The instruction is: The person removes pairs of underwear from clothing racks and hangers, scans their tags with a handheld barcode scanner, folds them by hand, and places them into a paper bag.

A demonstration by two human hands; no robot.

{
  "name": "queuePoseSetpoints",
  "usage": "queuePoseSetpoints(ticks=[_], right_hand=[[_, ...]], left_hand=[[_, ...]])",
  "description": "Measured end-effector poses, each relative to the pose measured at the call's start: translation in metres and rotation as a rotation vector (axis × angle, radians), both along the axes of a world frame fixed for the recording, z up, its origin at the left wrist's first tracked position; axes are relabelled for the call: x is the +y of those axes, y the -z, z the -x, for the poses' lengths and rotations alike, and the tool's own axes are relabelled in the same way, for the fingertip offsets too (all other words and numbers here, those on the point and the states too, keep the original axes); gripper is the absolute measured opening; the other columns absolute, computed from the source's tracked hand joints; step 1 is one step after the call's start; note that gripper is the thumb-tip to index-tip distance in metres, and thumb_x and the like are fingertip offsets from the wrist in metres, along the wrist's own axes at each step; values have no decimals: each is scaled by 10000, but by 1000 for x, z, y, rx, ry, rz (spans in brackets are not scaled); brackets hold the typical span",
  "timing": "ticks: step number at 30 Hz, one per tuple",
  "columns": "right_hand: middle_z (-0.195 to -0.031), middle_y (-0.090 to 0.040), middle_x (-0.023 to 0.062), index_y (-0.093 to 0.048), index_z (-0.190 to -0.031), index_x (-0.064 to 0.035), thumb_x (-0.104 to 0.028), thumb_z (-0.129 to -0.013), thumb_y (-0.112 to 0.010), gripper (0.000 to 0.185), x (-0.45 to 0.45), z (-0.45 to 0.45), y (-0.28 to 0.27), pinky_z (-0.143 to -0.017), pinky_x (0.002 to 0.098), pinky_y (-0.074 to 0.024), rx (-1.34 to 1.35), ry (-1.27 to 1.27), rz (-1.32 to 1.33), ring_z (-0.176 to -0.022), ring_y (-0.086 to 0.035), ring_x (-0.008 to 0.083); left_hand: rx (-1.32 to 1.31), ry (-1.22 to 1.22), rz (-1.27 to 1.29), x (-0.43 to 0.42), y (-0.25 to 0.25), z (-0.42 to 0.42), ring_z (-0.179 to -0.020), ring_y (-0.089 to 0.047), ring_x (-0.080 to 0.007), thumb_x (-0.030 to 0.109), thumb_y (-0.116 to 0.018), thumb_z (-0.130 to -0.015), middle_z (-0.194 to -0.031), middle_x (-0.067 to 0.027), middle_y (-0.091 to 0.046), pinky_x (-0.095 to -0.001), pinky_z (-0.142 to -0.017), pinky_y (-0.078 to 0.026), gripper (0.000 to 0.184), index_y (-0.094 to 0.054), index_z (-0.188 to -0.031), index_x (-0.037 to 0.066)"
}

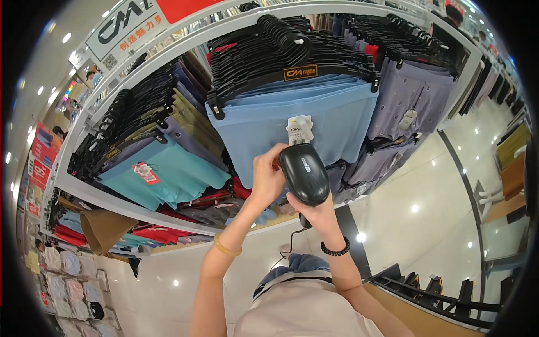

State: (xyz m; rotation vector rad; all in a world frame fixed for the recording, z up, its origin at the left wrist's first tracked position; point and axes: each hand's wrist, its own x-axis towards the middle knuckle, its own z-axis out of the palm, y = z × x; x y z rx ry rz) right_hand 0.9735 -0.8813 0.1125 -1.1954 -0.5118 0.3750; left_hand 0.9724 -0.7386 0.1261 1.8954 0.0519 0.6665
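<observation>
A black handheld barcode scanner [305, 175] is in my right hand [320, 212], its rounded head covering part of the fingers. Just above the head, a white tag with a barcode [300, 130] hangs on light-blue shorts [337, 121]. My left hand [268, 175] is closed at the tag's lower left edge, pinching it; the fingertips are partly hidden by the scanner. A cable [291, 240] runs down from the scanner towards my body. The shorts hang in a stack from black hangers [286, 42] with a brand plate on the front one.
Teal shorts [163, 171] with a red tag hang to the left, grey-purple shorts [412, 95] to the right. The white rack frame [129, 202] curves around them. More folded and hanging clothes fill the lower level. A black-railed stand [438, 295] is at my lower right.
</observation>
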Motion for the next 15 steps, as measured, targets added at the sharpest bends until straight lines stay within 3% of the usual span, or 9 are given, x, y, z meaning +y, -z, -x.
queuePoseSetpoints(ticks=[5, 7, 8, 9, 10, 12, 15], right_hand=[[-803, -640, 53, -561, -954, 3, -10, -700, -719, 300, -9, 7, 4, -668, 248, -466, 3, 121, 12, -740, -593, 104], [-793, -630, 59, -532, -993, 3, -8, -691, -732, 362, -13, 9, 2, -640, 242, -470, 43, 313, 13, -727, -592, 109], [-830, -614, 69, -496, -1034, -10, -9, -678, -750, 437, -28, -1, -6, -602, 235, -473, 169, 200, 120, -722, -592, 113], [-794, -597, 12, -592, -965, -21, -30, -744, -696, 244, -28, -6, -3, -625, 226, -445, -5, 384, 22, -695, -550, 83], [-811, -599, 14, -605, -945, -25, -67, -774, -676, 189, -39, -18, -9, -656, 236, -444, -9, 351, 22, -702, -549, 87], [-893, -584, 27, -595, -980, -26, -76, -803, -645, 191, -50, -38, -29, -725, 245, -433, -179, 408, -154, -795, -543, 98], [-1026, -615, 71, -578, -1094, -12, -82, -818, -643, 292, -64, -90, -47, -816, 248, -449, -369, 628, -148, -949, -577, 129]], left_hand=[[29, 19, 108, -4, -6, 9, -558, -533, -40, 56, -601, -812, -714, -40, -651, -181, -483, -366, 98, -595, -900, 14], [0, -130, 86, -1, -13, 15, -547, -516, -36, 85, -615, -822, -718, -31, -643, -181, -471, -351, 90, -592, -879, 19], [-14, -203, 76, 1, -15, 17, -541, -507, -34, 99, -622, -827, -719, -27, -640, -181, -465, -344, 93, -590, -869, 21], [-231, -354, -32, 7, -14, 17, -525, -477, -37, 108, -659, -803, -701, -9, -593, -186, -456, -329, 146, -572, -891, 31], [-292, -396, 65, 14, -14, 20, -672, -487, -14, 79, -660, -805, -817, 6, -539, -156, -537, -342, 207, -524, -958, 41], [-473, -547, -4, 28, -19, 15, -790, -493, -53, 81, -666, -799, -891, -17, -502, -187, -612, -371, 267, -490, -996, 46], [-409, -442, -15, 45, -25, 12, -861, -502, -123, 136, -695, -776, -935, -55, -514, -257, -695, -395, 307, -491, -983, 36]])
